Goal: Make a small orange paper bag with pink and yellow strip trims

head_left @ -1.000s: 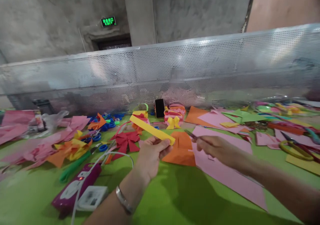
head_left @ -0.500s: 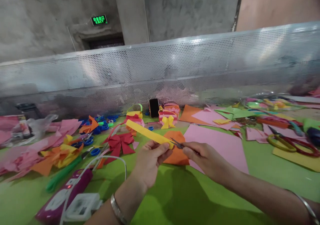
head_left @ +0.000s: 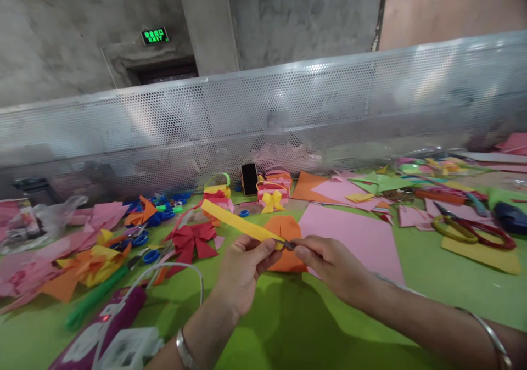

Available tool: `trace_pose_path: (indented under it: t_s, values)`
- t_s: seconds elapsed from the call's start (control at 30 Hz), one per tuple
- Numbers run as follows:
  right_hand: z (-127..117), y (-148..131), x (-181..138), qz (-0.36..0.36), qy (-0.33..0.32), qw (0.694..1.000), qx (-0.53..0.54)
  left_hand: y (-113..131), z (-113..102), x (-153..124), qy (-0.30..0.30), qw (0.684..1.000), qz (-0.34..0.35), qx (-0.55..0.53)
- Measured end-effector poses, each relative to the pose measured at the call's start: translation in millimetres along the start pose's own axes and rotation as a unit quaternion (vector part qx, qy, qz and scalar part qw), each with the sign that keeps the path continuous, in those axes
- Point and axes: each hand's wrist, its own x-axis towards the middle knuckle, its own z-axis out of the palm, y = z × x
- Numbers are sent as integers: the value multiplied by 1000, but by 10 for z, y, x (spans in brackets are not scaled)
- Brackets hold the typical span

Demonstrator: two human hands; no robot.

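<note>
My left hand pinches the near end of a yellow paper strip, which slants up to the left above the table. In my right hand is a small pair of scissors, mostly hidden by the fingers, with the blades at the strip's near end. Behind the hands lie an orange paper piece with a slit in its top edge and a large pink sheet. A red paper bow rests left of the strip.
A purple power strip with a white plug and cable sits at front left. Large scissors lie on yellow paper at right. A phone stands near small decorated paper baskets. Perforated metal panel runs behind the table.
The scissor blades, apart before, have come together at the yellow strip's near end. My right hand has moved slightly closer to my left. The view has shifted a little to the right.
</note>
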Motion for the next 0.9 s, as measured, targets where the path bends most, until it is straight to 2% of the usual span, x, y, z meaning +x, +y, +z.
trace_pose_path:
  t_s: [0.23, 0.9]
  values:
    - [-3, -11, 8, 4, -6, 1000, -4, -8, -5, -12, 12, 1000, 1, 9]
    - [0, 4, 10, 8, 2, 1000, 22, -4, -39, 5, -32, 999, -6, 11]
